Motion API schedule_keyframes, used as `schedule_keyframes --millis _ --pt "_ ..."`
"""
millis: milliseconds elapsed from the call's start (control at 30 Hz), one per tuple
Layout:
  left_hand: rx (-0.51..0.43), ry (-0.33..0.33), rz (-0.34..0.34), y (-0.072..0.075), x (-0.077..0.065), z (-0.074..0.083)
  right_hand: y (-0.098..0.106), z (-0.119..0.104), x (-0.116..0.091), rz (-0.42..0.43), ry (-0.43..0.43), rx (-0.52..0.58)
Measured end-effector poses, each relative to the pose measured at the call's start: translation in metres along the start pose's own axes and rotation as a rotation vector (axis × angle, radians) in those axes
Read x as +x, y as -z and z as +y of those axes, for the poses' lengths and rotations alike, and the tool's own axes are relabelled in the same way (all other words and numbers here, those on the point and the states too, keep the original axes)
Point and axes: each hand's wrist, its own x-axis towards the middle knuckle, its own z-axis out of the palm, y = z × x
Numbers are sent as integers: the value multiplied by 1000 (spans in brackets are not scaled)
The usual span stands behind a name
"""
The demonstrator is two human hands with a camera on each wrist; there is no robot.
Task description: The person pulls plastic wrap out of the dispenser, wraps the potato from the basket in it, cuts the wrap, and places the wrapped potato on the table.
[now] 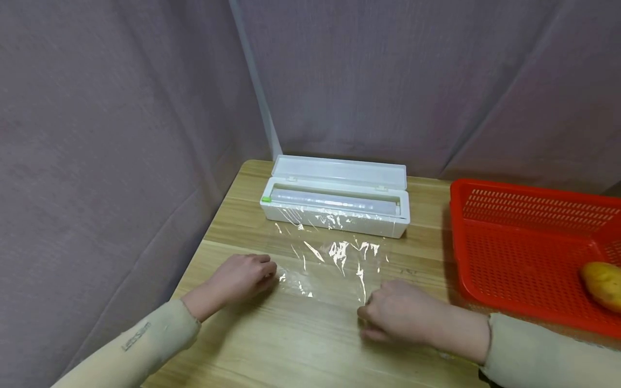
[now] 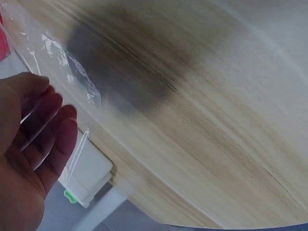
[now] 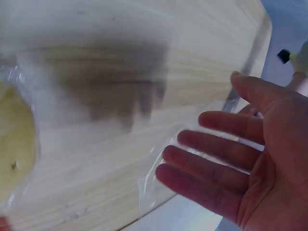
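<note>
A sheet of clear plastic wrap [image 1: 335,264] spreads from the slot of a white wrap dispenser [image 1: 335,221] over the wooden table. The dispenser's lid [image 1: 339,172] is raised, showing the roll [image 1: 335,200] inside. At the sheet's left front corner is my left hand [image 1: 245,277], fingers loosely bent; in the left wrist view the film's edge [image 2: 94,94] extends past the fingertips. My right hand [image 1: 400,312] is by the right front corner. In the right wrist view its fingers [image 3: 211,178] look straight and spread, thumb apart, beside the film.
A red plastic basket [image 1: 524,237] stands on the right, with a yellow potato [image 1: 604,285] in it. A film-wrapped potato [image 3: 14,144] shows at the left of the right wrist view. Grey curtains [image 1: 364,81] hang behind the table [image 1: 291,334]. A green slider [image 1: 266,200] sits on the dispenser's left end.
</note>
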Motion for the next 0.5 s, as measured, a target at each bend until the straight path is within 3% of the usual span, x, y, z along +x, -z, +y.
schedule_keyframes --millis 267,500 --pt "38 -26 54 -13 5 -4 -5 -5 -9 -57 -42 43" --pt "28 -5 -2 -17 4 -6 -12 3 -19 -25 -132 34"
